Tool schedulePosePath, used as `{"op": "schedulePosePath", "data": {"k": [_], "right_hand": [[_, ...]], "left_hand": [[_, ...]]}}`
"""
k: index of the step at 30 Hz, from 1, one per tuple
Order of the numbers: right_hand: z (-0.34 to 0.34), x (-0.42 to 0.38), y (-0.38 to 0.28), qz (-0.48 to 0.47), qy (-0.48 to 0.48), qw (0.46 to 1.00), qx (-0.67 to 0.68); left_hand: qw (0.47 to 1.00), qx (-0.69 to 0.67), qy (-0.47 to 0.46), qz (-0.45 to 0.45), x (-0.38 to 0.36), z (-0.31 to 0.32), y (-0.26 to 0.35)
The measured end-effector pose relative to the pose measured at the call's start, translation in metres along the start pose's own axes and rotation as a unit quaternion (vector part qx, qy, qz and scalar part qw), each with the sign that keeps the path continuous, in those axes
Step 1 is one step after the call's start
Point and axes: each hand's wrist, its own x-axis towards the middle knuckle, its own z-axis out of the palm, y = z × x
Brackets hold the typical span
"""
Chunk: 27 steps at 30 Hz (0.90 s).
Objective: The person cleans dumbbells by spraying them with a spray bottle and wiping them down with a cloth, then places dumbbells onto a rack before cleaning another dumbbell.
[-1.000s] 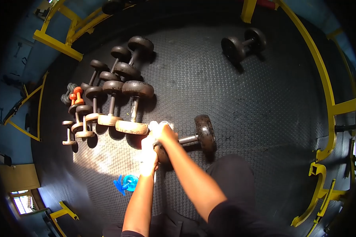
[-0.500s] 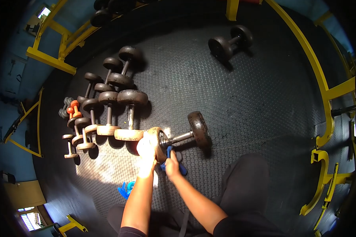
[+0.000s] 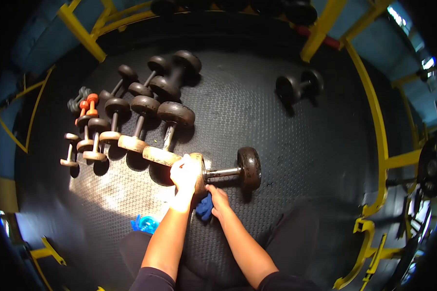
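A large, worn dumbbell (image 3: 223, 172) lies on the floor in front of me, its bar running left to right. My left hand (image 3: 183, 175), washed out by sunlight, is closed against the outer side of its left head. At the lower inner side of that same head, my right hand (image 3: 218, 199) pinches a bunched dark blue cloth (image 3: 205, 208). The cloth hangs below my fingers, close to the floor. By my left knee is a translucent bright blue container (image 3: 148, 224) with a blue top piece.
Rows of dumbbells (image 3: 176, 114) stand on end to the left, with small orange ones (image 3: 92, 104) at the far side. Another black dumbbell (image 3: 300, 88) lies back right on the black rubber mat (image 3: 238, 106). Yellow frames (image 3: 374, 111) border the floor.
The view has turned, shifting the scene. My right hand has moved up closer against the dumbbell's left head, and the cloth is now bunched below it. My left hand stays at that head.
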Motion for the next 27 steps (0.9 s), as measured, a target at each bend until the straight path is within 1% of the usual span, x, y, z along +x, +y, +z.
{"op": "schedulePosePath", "data": {"k": [1, 2, 4, 5, 6, 7, 8, 9, 10, 11, 12, 13, 14, 15, 16, 18, 20, 21, 22, 24, 25, 27], "right_hand": [[-0.002, -0.012, -0.007, 0.053, -0.02, 0.997, 0.055], [-0.006, -0.025, -0.016, 0.047, -0.019, 0.998, 0.035], [-0.012, -0.063, -0.044, -0.027, 0.006, 1.0, 0.011], [-0.012, -0.083, -0.061, -0.088, -0.034, 0.995, -0.015], [-0.007, -0.104, -0.08, -0.145, -0.076, 0.986, -0.043], [0.007, -0.129, -0.097, -0.249, -0.077, 0.96, -0.102], [0.02, -0.149, -0.111, -0.35, -0.08, 0.92, -0.157], [0.021, -0.159, -0.123, -0.422, -0.097, 0.855, -0.285], [0.024, -0.166, -0.135, -0.484, -0.117, 0.767, -0.403], [0.034, -0.17, -0.146, -0.541, -0.131, 0.654, -0.512], [0.03, -0.159, -0.155, -0.554, -0.121, 0.529, -0.632], [0.033, -0.155, -0.161, -0.481, -0.097, 0.421, -0.763], [0.036, -0.148, -0.167, -0.393, -0.068, 0.297, -0.868], [0.001, -0.11, -0.169, -0.388, -0.097, 0.251, -0.881], [-0.012, -0.095, -0.171, -0.434, -0.104, 0.137, -0.885], [0.0, -0.089, -0.172, -0.416, -0.101, 0.075, -0.901], [0.018, -0.077, -0.172, -0.359, -0.091, 0.049, -0.927], [0.022, -0.065, -0.174, -0.348, -0.086, 0.052, -0.932], [0.033, -0.055, -0.175, -0.287, -0.071, 0.043, -0.954], [0.059, -0.033, -0.174, -0.156, -0.029, -0.022, -0.987], [0.063, -0.016, -0.173, -0.158, -0.032, -0.022, -0.987], [0.062, 0.025, -0.172, -0.123, 0.007, -0.015, -0.992]], "left_hand": [[0.999, 0.034, 0.015, -0.032, -0.002, 0.001, 0.009], [0.999, 0.018, 0.027, -0.039, -0.002, 0.002, 0.008], [0.993, 0.111, 0.029, 0.024, -0.001, 0.005, -0.003], [0.994, 0.098, 0.04, 0.015, -0.002, 0.006, 0.0], [0.989, 0.123, 0.059, 0.055, -0.002, 0.006, 0.003], [0.986, 0.132, 0.073, 0.069, -0.004, 0.005, 0.003], [0.983, 0.141, 0.086, 0.082, -0.005, 0.004, 0.002], [0.989, 0.127, 0.059, 0.054, -0.005, 0.005, -0.004], [0.987, 0.141, 0.063, 0.049, -0.004, 0.008, -0.009], [0.985, 0.154, 0.067, 0.044, -0.002, 0.005, 0.0], [0.982, 0.168, 0.071, 0.039, 0.0, 0.003, 0.007], [0.992, 0.09, 0.068, -0.053, -0.005, 0.003, 0.014], [0.992, 0.047, 0.065, -0.1, -0.004, 0.0, 0.021], [0.987, 0.005, 0.065, -0.147, -0.004, -0.002, 0.028], [0.985, 0.0, 0.07, -0.155, -0.005, -0.003, 0.029], [0.986, 0.024, 0.083, -0.143, -0.005, -0.004, 0.03], [0.986, 0.025, 0.087, -0.137, -0.007, -0.001, 0.022], [0.985, 0.016, 0.09, -0.144, -0.008, -0.002, 0.024], [0.984, 0.003, 0.08, -0.157, -0.008, -0.005, 0.029], [0.982, -0.009, 0.072, -0.174, -0.011, -0.008, 0.033], [0.984, 0.014, 0.075, -0.164, -0.01, -0.008, 0.032], [0.984, 0.037, 0.077, -0.155, -0.008, -0.011, 0.037]]}}
